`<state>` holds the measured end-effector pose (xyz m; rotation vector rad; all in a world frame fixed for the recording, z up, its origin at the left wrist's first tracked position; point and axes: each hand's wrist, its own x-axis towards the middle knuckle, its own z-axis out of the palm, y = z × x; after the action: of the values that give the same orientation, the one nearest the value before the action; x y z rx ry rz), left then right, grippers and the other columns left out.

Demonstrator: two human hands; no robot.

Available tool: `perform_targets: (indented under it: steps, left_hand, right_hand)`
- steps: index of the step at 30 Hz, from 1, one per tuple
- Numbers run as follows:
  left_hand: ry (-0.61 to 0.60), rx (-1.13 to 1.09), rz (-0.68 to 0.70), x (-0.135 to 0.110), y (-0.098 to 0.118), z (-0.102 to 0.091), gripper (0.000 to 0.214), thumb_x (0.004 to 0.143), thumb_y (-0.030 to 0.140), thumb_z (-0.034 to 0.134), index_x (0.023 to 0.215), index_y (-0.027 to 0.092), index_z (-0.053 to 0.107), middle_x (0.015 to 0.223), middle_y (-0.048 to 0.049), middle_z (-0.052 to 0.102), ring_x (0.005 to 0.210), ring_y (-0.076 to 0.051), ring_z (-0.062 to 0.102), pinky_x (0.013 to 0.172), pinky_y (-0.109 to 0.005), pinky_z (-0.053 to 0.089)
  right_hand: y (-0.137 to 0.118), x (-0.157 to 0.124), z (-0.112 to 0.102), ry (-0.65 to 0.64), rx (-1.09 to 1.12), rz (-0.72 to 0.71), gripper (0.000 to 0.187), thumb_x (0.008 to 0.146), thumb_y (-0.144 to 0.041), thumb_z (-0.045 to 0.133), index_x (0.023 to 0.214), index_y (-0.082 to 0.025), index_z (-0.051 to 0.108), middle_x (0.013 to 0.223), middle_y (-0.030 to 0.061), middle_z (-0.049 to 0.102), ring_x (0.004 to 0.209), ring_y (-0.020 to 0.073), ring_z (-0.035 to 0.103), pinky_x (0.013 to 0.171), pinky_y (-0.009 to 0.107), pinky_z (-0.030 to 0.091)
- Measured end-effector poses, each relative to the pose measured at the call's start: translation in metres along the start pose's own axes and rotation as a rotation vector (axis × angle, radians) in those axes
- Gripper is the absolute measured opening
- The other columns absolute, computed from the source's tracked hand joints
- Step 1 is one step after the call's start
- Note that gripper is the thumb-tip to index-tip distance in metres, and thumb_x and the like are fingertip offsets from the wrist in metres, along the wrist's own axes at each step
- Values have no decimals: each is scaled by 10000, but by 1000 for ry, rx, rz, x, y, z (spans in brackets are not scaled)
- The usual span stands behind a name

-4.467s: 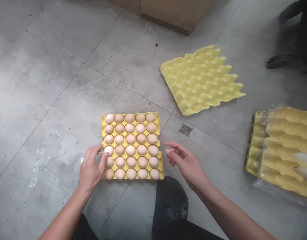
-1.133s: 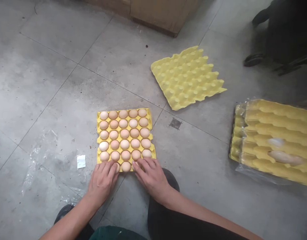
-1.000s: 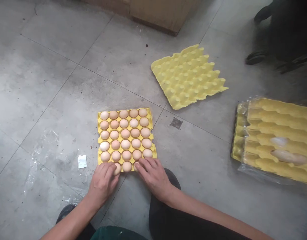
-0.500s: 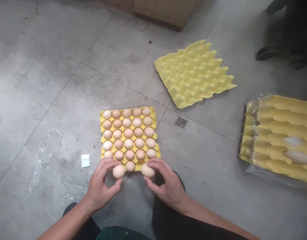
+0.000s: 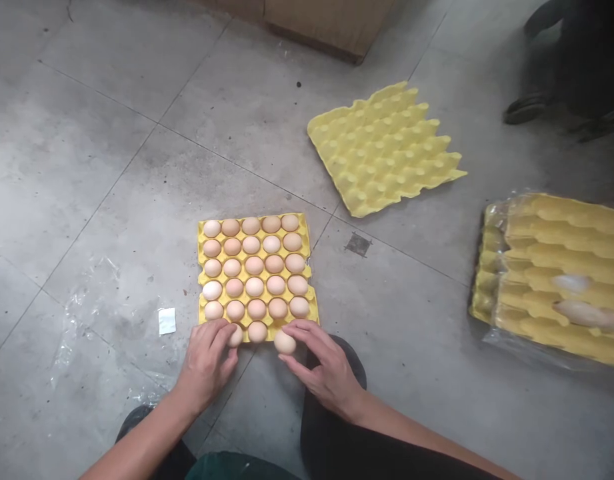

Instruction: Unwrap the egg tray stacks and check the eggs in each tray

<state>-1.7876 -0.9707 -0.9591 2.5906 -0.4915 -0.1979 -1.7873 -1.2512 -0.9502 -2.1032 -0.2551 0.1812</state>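
A yellow egg tray lies on the floor, with brown and pale eggs in rows across it. At its near edge my left hand is closed on an egg, partly hidden by the fingers, at the row's left part. Another egg sits in that near row between my hands. My right hand pinches an egg between thumb and fingers at the near right of the tray, slightly in front of its edge.
An upside-down yellow tray lies beyond, to the right. Plastic-wrapped yellow trays stand at far right. A cardboard box is at the back. Clear plastic film and a white paper square lie left. A dark wheeled base stands upper right.
My left hand has brought its egg toward the near row, its fingers now covering more of it. My right hand's egg has shifted slightly left. The whole view has drifted a little.
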Motion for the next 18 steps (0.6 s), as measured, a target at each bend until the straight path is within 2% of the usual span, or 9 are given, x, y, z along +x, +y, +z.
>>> perform_targets:
  steps: [5,8,12,15,18]
  left_hand:
    - [-17,134,22,-1,7,4,315,942,138,651,1247,202,606,1171,-111,721,1005,-272,667,813,-416,493]
    - [-18,157,63,2,17,2,366,954,177,656,1314,200,599,1177,-122,723,1009,-278,666,826,-425,497]
    - [-85,164,184,15,30,6,401,979,179,626,1377,188,584,1207,-114,742,991,-267,669,842,-437,516]
    - [-100,197,226,24,33,15,361,987,122,583,1343,177,603,1258,-121,738,1012,-276,676,810,-434,539]
    - [-101,146,215,26,34,19,313,974,92,578,1272,177,621,1235,-124,735,1012,-278,679,824,-439,571]
  right_hand:
    - [14,-3,10,-15,-222,-100,352,933,-165,685,1273,-242,635,1162,99,749,1074,273,675,918,489,601]
    - [18,-1,13,-59,-347,-134,337,940,-173,669,1272,-230,644,1167,102,753,1079,290,668,900,491,579]
    - [18,0,16,-70,-444,-122,277,947,-223,683,1222,-247,689,1103,106,716,1048,292,661,852,461,572]
    - [19,0,13,-25,-403,-131,321,930,-268,719,1247,-249,674,1060,99,683,1005,283,653,831,455,581]
    - [23,3,6,101,-353,-55,346,950,-246,687,1289,-220,624,1132,130,649,1046,282,640,886,468,593]
